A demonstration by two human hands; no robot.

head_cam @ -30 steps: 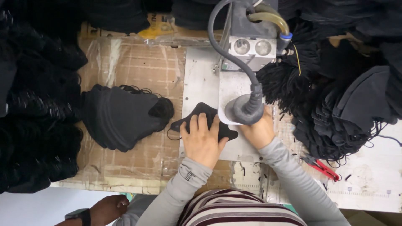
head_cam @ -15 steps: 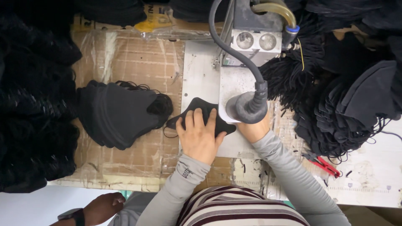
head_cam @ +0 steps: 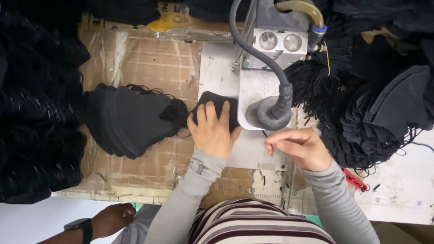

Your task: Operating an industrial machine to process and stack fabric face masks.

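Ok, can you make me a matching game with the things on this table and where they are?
Things:
1. black piece
2. stack of pieces
3. red tool
4. hose

Places:
A. at the table's right edge
B. under the left hand
C. curving down from the machine
D. on the cardboard, left of the left hand

Pairs: 1-B, 2-D, 3-A, 4-C

A garment workshop: a grey metal bench machine [head_cam: 271, 58] with a thick grey hose [head_cam: 253, 49] stands on a tape-covered cardboard surface [head_cam: 149, 68], ringed by heaps of black fabric pieces [head_cam: 36, 113] and stacked black masks with loose ear cords [head_cam: 375, 117].
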